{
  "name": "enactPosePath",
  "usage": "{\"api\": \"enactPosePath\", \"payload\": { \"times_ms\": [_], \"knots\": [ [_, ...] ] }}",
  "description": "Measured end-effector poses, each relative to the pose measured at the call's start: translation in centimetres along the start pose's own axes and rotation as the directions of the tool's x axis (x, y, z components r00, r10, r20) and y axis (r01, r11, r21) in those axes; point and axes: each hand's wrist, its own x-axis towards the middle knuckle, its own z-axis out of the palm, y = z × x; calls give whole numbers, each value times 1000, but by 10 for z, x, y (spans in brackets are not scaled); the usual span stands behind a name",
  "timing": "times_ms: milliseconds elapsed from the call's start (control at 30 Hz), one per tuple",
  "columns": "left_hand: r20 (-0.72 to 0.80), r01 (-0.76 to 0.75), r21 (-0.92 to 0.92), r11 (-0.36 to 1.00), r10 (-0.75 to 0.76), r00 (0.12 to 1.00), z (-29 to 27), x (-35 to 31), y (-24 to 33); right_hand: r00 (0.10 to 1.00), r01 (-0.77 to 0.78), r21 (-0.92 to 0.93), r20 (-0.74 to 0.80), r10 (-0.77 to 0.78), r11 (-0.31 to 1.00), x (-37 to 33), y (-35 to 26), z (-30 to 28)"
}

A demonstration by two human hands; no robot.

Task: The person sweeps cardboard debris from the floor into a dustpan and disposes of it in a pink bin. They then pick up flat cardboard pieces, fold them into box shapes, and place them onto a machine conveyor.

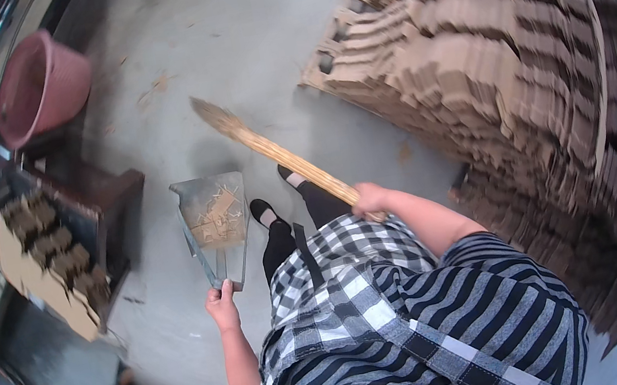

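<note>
One broom [277, 153], one dustpan [214, 223], one pink basket [39, 86], two hands [223, 305].

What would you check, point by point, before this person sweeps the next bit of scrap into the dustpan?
1. Left hand grips the dustpan by its handle end: ok.
2. Right hand holds the broom handle: ok.
3. Room left in the dustpan: ok, cardboard scraps cover only part of it.
4. Dustpan mouth flat against the floor: cannot tell from this view.
5. Broom head clear of the cardboard stack: ok, bare floor lies between them.
6. Feet out of the sweep path: not ok, both shoes stand right beside the dustpan, under the broom handle.
</note>
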Motion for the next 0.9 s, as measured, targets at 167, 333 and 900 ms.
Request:
{"api": "enactPosePath", "payload": {
  "times_ms": [167, 333, 900],
  "knots": [
    [144, -101, 345, 933, 54, 988, 22, 35, 36, 949, -309, 448, 93, 300, 839, -62, 175, 26],
    [332, -255, 374, 892, 128, 934, 62, 56, 47, 876, -184, 904, -26, 482, 385, -94, 296, 132],
    [480, -308, 588, 748, -17, 877, 129, 25, 7, 700, 138, 892, -396, 594, 431, 122, 321, 101]
  ]
}}
